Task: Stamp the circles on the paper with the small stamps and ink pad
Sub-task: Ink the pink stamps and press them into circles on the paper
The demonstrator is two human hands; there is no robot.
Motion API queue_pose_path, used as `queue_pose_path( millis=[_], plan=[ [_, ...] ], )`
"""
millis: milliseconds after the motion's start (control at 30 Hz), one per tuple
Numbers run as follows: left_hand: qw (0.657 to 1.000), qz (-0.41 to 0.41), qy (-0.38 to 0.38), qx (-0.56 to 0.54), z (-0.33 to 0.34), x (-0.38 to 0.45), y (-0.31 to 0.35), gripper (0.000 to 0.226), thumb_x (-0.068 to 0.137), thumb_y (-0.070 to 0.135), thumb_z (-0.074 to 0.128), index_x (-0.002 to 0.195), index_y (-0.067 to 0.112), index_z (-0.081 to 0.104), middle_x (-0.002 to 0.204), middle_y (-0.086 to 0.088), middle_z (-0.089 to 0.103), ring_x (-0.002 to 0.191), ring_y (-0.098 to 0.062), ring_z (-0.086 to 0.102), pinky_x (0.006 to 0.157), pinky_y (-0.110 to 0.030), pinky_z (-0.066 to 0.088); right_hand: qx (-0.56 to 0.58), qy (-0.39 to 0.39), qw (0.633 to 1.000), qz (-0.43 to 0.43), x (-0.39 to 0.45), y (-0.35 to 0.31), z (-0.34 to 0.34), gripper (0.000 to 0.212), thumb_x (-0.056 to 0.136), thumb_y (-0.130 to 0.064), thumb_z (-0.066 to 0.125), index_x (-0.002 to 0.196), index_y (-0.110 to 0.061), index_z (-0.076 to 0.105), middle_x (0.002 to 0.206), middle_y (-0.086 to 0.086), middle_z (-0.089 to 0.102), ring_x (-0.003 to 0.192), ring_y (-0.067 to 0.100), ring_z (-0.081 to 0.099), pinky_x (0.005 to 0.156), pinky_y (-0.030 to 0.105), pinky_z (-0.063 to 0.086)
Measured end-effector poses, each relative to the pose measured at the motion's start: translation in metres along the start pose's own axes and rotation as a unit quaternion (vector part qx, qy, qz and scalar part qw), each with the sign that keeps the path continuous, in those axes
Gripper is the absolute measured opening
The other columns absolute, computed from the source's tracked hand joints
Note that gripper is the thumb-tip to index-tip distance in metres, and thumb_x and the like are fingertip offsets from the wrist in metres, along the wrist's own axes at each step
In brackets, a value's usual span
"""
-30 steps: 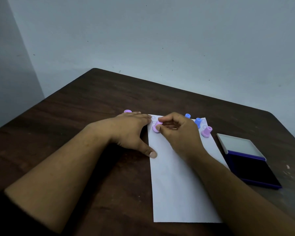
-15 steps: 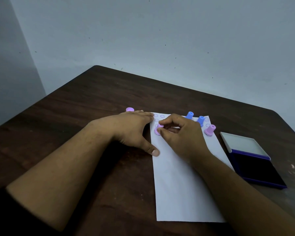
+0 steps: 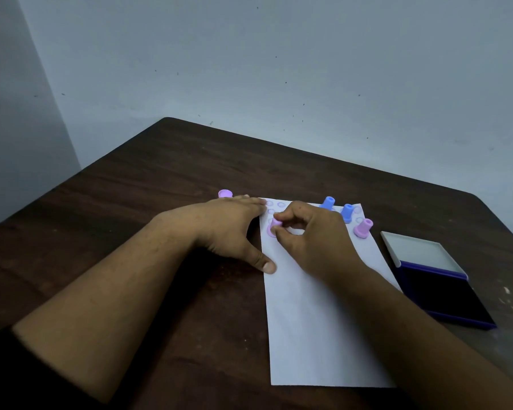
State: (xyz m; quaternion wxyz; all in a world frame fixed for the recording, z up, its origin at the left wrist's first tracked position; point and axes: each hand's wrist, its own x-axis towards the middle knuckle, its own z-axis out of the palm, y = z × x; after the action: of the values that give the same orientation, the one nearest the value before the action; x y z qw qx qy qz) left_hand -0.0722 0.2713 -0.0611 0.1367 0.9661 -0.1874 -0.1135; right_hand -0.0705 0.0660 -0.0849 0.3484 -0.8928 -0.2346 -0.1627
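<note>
Your right hand (image 3: 311,232) pinches a pink stamp (image 3: 274,227), its base down on the paper (image 3: 314,321) near the sheet's far left edge. Your left hand (image 3: 234,229) lies flat with straight fingers, pressing that edge to the dark counter (image 3: 131,232). Two blue stamps (image 3: 327,203) and another pink stamp (image 3: 363,228) stand just beyond your right knuckles. A pink one (image 3: 225,193) sits past your left fingertips. The ink pad (image 3: 444,294) lies open beside the paper's right edge.

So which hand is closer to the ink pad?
The right hand. It pinches a pink stamp on the paper, just left of the ink pad. The left hand lies farther away, at the paper's left edge.
</note>
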Motion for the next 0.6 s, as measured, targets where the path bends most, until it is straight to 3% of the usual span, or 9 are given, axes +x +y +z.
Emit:
queue_pose_path(
  millis=[200, 400, 600],
  plan=[
    [1.0, -0.004, 0.0, -0.012, 0.0004, 0.0, -0.0002, 0.125, 0.058, 0.085, 0.074, 0.159, 0.024, 0.033, 0.167, 0.009, 0.03, 0.152, -0.013, 0.027, 0.114, -0.029, 0.028, -0.015, -0.004, 1.0, -0.006, -0.0009, 0.0001, 0.0, 0.014, 0.087, -0.017, 0.082, 0.1, -0.011, 0.08, 0.099, -0.003, 0.08, 0.087, 0.011, 0.073, 0.086, 0.032, 0.061],
    [1.0, -0.007, -0.004, -0.011, -0.0009, 0.0, 0.0, 0.126, 0.059, 0.084, 0.075, 0.16, 0.024, 0.03, 0.171, 0.008, 0.024, 0.155, -0.014, 0.021, 0.12, -0.032, 0.025, -0.032, 0.007, 0.999, -0.036, -0.0021, -0.001, 0.0012, 0.01, 0.089, -0.017, 0.079, 0.097, -0.012, 0.077, 0.095, 0.0, 0.08, 0.084, 0.015, 0.073, 0.082, 0.036, 0.06],
    [1.0, -0.013, -0.004, -0.013, -0.0016, -0.0012, 0.0007, 0.129, 0.059, 0.084, 0.076, 0.162, 0.025, 0.026, 0.171, 0.01, 0.02, 0.155, -0.012, 0.02, 0.119, -0.03, 0.024, 0.013, 0.009, 1.0, 0.008, -0.0044, 0.0024, 0.0036, 0.01, 0.089, -0.016, 0.08, 0.097, -0.017, 0.074, 0.093, -0.008, 0.077, 0.086, 0.009, 0.073, 0.08, 0.026, 0.059]
  ],
)
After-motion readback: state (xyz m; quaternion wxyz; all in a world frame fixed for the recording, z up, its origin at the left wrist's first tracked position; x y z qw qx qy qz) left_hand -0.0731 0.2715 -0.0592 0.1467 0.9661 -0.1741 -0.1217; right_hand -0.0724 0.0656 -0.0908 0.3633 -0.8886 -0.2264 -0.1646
